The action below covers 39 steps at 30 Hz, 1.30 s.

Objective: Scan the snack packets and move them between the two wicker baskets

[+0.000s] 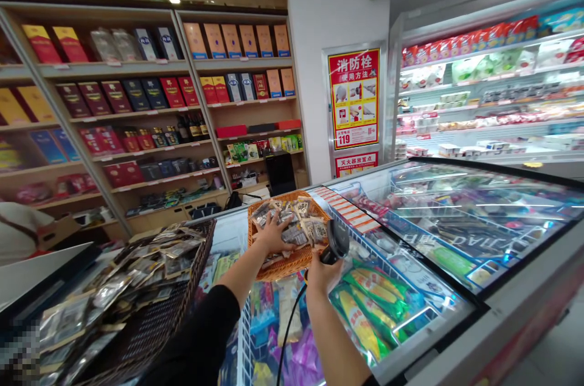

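Fingers spread apart, the left hand I watch through the head view rests on small packets in an orange wicker basket by the far edge of the freezer. I have the right hand's fingers clamped around a black scanner, beside the basket's right edge. A dark basket of shiny sachets sits to its left.

The basket is woven wicker, its packets glossy plastic, the scanner smooth plastic.

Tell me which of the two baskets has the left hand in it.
The orange-brown basket: the left hand is on its packets. The dark brown basket sits farther left.
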### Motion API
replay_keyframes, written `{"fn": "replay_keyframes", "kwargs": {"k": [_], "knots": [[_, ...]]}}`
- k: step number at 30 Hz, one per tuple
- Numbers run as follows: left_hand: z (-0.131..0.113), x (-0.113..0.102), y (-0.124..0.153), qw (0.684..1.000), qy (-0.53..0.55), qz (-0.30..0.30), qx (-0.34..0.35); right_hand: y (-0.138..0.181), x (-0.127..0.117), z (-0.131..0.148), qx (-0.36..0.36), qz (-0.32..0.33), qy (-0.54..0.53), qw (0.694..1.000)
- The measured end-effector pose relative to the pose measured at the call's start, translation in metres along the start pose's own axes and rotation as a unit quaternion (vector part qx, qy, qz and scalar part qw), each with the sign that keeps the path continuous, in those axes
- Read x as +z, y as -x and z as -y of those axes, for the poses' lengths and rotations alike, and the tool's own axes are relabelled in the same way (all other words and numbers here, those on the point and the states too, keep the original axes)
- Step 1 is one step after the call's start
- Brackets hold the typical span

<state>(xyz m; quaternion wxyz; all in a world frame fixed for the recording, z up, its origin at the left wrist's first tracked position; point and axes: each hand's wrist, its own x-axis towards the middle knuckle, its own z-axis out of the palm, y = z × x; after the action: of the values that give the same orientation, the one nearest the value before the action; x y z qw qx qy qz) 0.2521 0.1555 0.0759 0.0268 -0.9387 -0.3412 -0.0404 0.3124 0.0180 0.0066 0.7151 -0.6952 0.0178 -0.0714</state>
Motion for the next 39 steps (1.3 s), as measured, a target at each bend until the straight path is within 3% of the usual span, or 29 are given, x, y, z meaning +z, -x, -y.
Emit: {"fn": "replay_keyframes", "kwargs": {"k": [6, 11, 16, 18, 21, 25, 30, 33, 39], "knots": [[0.006, -0.013, -0.029, 0.999, 0.035, 0.024, -0.033, 0.002, 0.001, 0.0, -0.003, 0.015, 0.034, 0.999], [0.008, -0.03, -0.011, 0.999, 0.029, -0.031, 0.031, 0.003, 0.001, -0.002, -0.024, -0.002, 0.027, 0.999], [0.047, -0.051, 0.059, 0.996, 0.015, -0.069, 0.052, 0.005, -0.011, 0.0, -0.003, 0.009, 0.013, 1.0], [0.078, -0.058, 0.1, 0.997, 0.002, -0.07, 0.019, 0.009, -0.015, 0.001, -0.006, 0.03, 0.003, 1.0], [0.131, -0.068, 0.169, 0.995, -0.009, -0.08, -0.065, 0.025, -0.019, 0.003, -0.038, 0.124, -0.044, 0.991], [0.186, -0.07, 0.255, 0.969, -0.023, -0.088, -0.23, 0.069, -0.026, 0.007, -0.037, 0.33, -0.145, 0.932], [0.204, -0.049, 0.315, 0.905, -0.019, -0.091, -0.414, 0.128, -0.044, 0.011, 0.109, 0.563, -0.246, 0.782], [0.197, -0.036, 0.323, 0.88, 0.016, -0.115, -0.46, 0.141, -0.052, 0.006, 0.115, 0.625, -0.234, 0.736], [0.188, -0.033, 0.323, 0.857, 0.007, -0.153, -0.492, 0.136, -0.06, -0.003, 0.132, 0.631, -0.23, 0.729]]}}
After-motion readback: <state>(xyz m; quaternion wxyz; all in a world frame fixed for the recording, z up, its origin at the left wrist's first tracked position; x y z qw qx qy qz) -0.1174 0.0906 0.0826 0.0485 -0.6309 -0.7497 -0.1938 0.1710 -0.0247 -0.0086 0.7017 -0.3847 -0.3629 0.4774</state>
